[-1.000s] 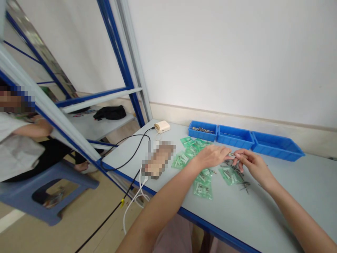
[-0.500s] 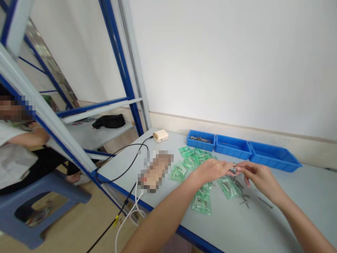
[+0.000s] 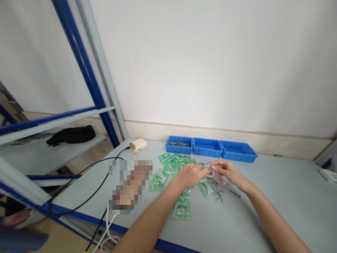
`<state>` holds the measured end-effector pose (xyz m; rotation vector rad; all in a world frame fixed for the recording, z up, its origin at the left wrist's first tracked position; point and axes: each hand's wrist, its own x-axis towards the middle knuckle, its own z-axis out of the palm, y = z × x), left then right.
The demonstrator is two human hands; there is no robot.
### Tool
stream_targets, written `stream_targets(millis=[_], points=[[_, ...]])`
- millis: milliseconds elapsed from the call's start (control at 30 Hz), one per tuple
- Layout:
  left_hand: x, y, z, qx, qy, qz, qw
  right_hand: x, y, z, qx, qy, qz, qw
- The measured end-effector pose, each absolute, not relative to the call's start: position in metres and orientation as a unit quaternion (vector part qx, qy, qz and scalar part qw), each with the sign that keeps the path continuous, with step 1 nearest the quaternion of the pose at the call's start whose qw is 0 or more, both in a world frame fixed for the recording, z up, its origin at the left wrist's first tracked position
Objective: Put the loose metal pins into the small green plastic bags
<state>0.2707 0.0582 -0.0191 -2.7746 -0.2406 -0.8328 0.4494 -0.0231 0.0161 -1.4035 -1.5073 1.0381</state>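
Left hand (image 3: 190, 174) and right hand (image 3: 225, 171) pinch one small metal pin (image 3: 210, 171) between fingertips — light, stiff, slippery, best held mid-shaft; green packets (image 3: 181, 207) at seven o'clock.

We see three blue bins (image 3: 211, 147) along the far wall, a cream box (image 3: 138, 144) with a black cable (image 3: 86, 191) at left, and a black bag (image 3: 70, 134) on the left shelf (image 3: 31, 158).

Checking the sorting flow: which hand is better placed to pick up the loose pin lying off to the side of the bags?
Probably the right hand: the loose pin lies beside its wrist, while the left hand sits over the green bags.
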Motion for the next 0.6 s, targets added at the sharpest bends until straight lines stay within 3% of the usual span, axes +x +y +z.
stream_targets(millis=[167, 333, 600], points=[[0.2732, 0.0542, -0.0183, -0.937, -0.178, -0.302, 0.019, 0.4486, -0.0210, 0.0136, -0.541, -0.618, 0.393, 0.415], [0.2735, 0.0497, -0.0131, -0.920, -0.231, -0.311, -0.060, 0.4451, -0.0208, 0.0103, -0.600, -0.642, 0.255, 0.403], [0.2709, 0.0569, -0.0166, -0.926, -0.184, -0.328, -0.027, 0.4395, -0.0276, 0.0183, -0.619, -0.662, 0.192, 0.377]])
